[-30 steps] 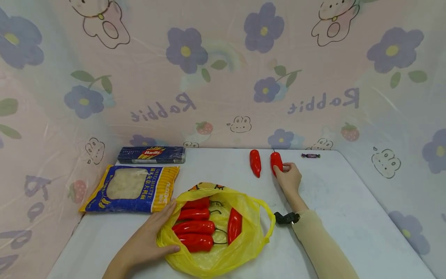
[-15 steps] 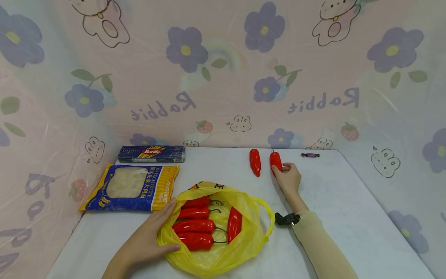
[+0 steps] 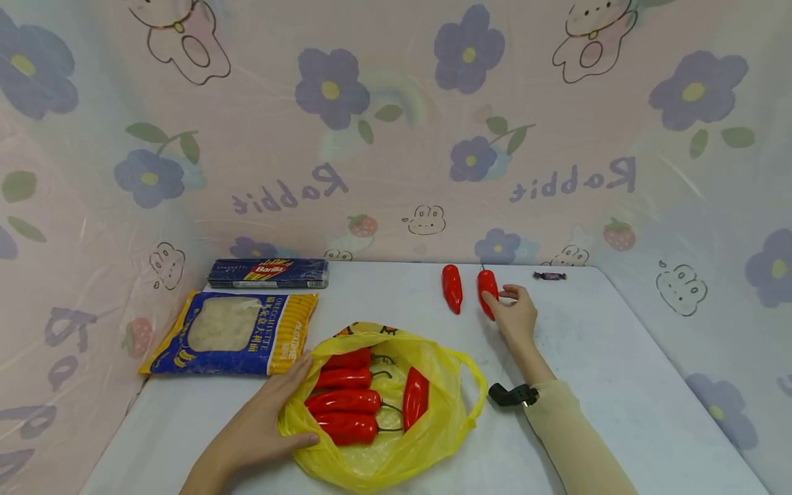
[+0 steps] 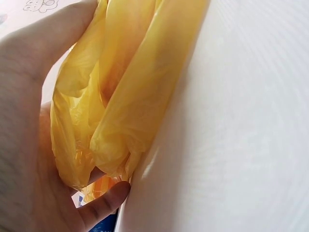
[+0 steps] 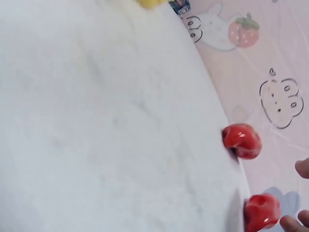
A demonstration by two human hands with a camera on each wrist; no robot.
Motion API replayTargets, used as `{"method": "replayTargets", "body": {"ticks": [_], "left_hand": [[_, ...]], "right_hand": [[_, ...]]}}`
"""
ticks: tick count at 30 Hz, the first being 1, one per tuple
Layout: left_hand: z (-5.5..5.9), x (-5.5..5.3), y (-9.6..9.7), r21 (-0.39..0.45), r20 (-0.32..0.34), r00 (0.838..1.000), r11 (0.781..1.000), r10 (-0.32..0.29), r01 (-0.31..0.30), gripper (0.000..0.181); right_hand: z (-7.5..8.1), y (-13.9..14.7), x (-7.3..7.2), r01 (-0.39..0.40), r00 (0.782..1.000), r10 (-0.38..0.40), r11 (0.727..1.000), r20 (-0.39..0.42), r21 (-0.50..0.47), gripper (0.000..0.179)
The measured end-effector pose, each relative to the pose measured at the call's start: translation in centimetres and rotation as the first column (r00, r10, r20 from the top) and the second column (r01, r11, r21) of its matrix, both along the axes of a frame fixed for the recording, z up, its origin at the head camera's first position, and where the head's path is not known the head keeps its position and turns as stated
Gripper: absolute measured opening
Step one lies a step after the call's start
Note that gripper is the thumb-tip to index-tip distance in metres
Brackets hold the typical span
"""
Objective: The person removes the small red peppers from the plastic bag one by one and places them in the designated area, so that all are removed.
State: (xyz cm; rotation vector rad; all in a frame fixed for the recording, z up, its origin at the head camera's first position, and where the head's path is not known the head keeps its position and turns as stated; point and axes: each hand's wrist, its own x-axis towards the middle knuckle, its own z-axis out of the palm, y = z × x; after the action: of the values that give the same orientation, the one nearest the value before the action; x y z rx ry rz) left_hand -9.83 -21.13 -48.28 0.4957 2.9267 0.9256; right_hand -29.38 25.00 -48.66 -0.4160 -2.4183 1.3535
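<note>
Two red peppers lie on the far worktop, right of centre. The right hand is beside the right-hand one, fingers parted and loose; whether the thumb touches it I cannot tell. Five more peppers lie inside an open yellow bag, near centre, the left hand spread against its left side.
</note>
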Motion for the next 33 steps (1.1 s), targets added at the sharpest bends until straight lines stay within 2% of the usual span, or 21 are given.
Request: {"method": "replayTargets", "body": {"ticks": [9, 18, 24, 29, 33], "left_hand": [[0.1, 0.0, 0.0, 0.008, -0.017, 1.0, 1.0, -0.007, 0.007, 0.115], [-0.1, 0.2, 0.0, 0.004, 0.003, 1.0, 1.0, -0.008, 0.008, 0.115], [-0.1, 0.1, 0.0, -0.002, 0.025, 1.0, 1.0, -0.003, 0.003, 0.116], [0.0, -0.2, 0.0, 0.003, 0.03, 1.0, 1.0, 0.009, -0.009, 0.116], [-0.1, -0.1, 0.0, 0.009, 0.03, 0.999, 1.0, 0.018, -0.019, 0.116]], "right_hand": [[2.5, -0.8, 2.3, -0.074, 0.995, 0.076, 0.997, -0.058, 0.031, 0.061], [5.6, -3.1, 6.6, -0.197, 0.971, 0.198, 0.98, -0.135, 0.022, 0.057], [6.8, -4.7, 8.8, -0.284, 0.937, 0.28, 0.959, -0.208, 0.011, 0.05], [7.8, -6.1, 10.4, -0.364, 0.896, 0.372, 0.928, -0.242, 0.079, 0.051], [8.0, -7.3, 12.0, -0.412, 0.866, 0.435, 0.9, -0.247, 0.14, 0.05]]}}
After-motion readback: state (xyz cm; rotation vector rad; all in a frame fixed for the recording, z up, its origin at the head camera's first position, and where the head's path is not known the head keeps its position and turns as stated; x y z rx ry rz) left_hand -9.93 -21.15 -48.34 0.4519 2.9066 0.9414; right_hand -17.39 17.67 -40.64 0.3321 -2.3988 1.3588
